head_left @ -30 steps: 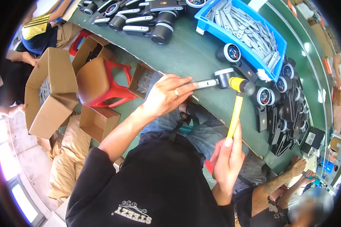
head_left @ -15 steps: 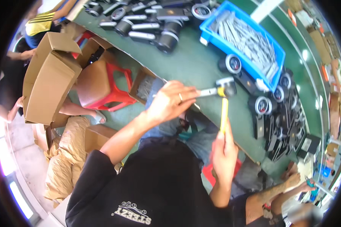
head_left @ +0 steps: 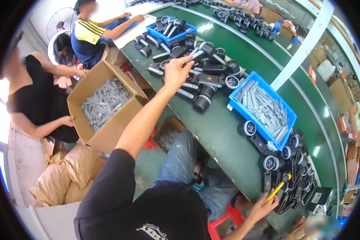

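Note:
My left hand (head_left: 177, 73) reaches to the far pile on the table, its fingers closed on a black device with a grey bar handle (head_left: 194, 57) and a round drum end. The held device hangs over similar black devices (head_left: 206, 95) that lie heaped there. Nearer, at the right edge of the table, my right hand (head_left: 264, 206) is wrapped round the yellow handle of a small hammer (head_left: 277, 189). Its dark head is raised above a second cluster of black devices (head_left: 271, 163) with round dial faces. The hand partly hides the handle's lower end.
A blue tray (head_left: 233, 105) full of grey bars stands on the green table (head_left: 212, 132). To the left, a person in black (head_left: 40, 96) holds a cardboard box (head_left: 108, 128) of grey pieces. Farther off are a smaller blue tray (head_left: 189, 34) and another seated person (head_left: 86, 36).
My left hand has carried the device from the table's near middle up to the far pile. My right hand has moved the hammer away toward the lower right. The person's box now shows its contents.

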{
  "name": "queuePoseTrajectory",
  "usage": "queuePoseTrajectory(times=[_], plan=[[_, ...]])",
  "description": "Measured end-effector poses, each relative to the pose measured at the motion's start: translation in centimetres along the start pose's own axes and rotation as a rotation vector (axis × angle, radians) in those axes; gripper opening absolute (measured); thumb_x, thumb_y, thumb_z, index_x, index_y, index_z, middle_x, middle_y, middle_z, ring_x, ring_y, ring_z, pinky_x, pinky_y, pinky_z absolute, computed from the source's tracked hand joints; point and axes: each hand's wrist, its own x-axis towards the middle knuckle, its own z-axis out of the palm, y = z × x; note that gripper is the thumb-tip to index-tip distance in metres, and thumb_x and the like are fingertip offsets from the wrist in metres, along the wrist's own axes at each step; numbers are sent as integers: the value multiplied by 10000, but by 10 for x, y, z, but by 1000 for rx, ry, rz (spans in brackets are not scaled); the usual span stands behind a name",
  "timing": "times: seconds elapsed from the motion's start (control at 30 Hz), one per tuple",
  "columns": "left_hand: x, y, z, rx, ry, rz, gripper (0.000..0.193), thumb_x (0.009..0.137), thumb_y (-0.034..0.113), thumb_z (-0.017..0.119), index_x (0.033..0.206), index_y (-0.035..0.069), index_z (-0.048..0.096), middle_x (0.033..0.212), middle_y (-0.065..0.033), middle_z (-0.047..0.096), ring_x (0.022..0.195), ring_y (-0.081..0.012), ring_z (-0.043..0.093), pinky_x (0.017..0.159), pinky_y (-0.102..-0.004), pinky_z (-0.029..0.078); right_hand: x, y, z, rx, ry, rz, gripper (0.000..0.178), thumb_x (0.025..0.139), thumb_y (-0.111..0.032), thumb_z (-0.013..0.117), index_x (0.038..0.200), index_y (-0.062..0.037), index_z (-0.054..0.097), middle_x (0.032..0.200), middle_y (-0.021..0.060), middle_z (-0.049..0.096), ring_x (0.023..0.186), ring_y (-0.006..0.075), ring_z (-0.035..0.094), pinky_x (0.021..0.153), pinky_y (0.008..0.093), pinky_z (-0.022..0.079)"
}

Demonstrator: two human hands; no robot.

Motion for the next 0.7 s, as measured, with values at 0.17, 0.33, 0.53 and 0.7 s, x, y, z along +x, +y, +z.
queuePoseTrajectory(times=[0.17, 0.33, 0.53, 0.7], plan=[[57, -107, 50, 176, -68, 290, 327, 896, 269, 797, 1155, 69, 794, 1088, -173, 778, 947, -313, 765, 863, -421, 587, 3, 7, 15, 33, -15, -140, 323, 1013, -120, 673, 1267, 72, 617, 1289, 225, 565, 1209, 414, 566, 1057, 460, 450], [36, -37, 46, 261, -6, 386, 338, 925, 147, 714, 1250, 65, 758, 1409, -202, 657, 1246, -393, 614, 1100, -458, 460, 11, -17, 20, 31, -47, -13, 407, 994, -92, 686, 1395, -66, 623, 1319, 169, 558, 1165, 410, 626, 954, 478, 520], [-83, 66, 52, -134, -249, 689, 321, 910, 88, 758, 1231, 102, 740, 1341, -138, 693, 1230, -334, 647, 1071, -446, 496, 14, 2, 21, 116, -93, 97, 475, 902, -97, 788, 1348, -36, 637, 1226, 155, 541, 1074, 343, 609, 955, 424, 503], [-186, 125, 50, -367, -806, 675, 589, 862, 284, 850, 1398, 125, 665, 1420, -140, 655, 1317, -342, 603, 1128, -460, 458, 4, -29, 27, 248, -82, 76, 365, 859, -47, 812, 1211, -61, 715, 1158, 147, 514, 1075, 320, 585, 965, 398, 489]])
